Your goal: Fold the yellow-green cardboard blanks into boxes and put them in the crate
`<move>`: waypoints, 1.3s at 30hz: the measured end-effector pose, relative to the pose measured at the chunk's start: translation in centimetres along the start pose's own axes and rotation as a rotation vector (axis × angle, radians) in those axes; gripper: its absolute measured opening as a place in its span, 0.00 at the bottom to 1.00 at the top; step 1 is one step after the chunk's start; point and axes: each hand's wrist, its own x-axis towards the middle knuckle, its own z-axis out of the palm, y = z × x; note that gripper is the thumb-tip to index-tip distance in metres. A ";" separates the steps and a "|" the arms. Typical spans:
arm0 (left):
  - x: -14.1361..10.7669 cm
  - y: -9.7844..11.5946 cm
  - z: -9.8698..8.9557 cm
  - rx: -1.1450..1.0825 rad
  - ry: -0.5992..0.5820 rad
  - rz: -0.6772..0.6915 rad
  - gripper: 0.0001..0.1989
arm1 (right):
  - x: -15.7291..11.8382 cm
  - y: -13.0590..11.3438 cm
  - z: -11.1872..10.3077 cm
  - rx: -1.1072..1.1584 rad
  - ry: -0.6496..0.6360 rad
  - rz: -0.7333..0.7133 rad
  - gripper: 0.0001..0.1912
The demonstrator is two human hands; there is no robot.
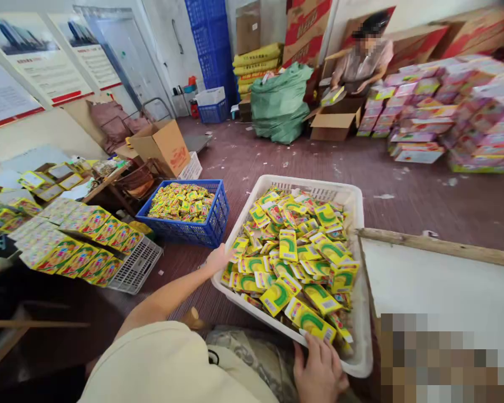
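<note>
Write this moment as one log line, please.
left hand: white crate rim | right hand: same crate, near rim | inside: yellow packs | left side: blue crate

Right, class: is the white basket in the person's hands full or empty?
Full, or nearly so: small yellow boxes lie heaped across the white basket, hiding most of its floor.

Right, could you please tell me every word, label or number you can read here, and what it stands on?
None reads clearly enough to quote:
Wall posters: lines too small.
Yellow sacks: dark print, blurred.
Red-and-white carton: large characters, unclear.
Open brown carton: red print, illegible.
Small yellow boxes in the white basket: logos and barcode labels, too small.
</note>
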 end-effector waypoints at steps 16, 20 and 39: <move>3.6 1.3 -1.0 0.101 0.030 0.094 0.15 | 4.2 -2.7 0.7 -0.151 -0.278 0.277 0.11; 7.2 3.5 -1.8 0.104 0.047 0.148 0.15 | 8.3 -2.7 1.3 -0.169 -0.342 0.307 0.12; 5.5 2.3 -1.3 -0.070 -0.036 0.146 0.13 | 8.2 -2.4 -2.2 -0.188 -0.467 0.315 0.07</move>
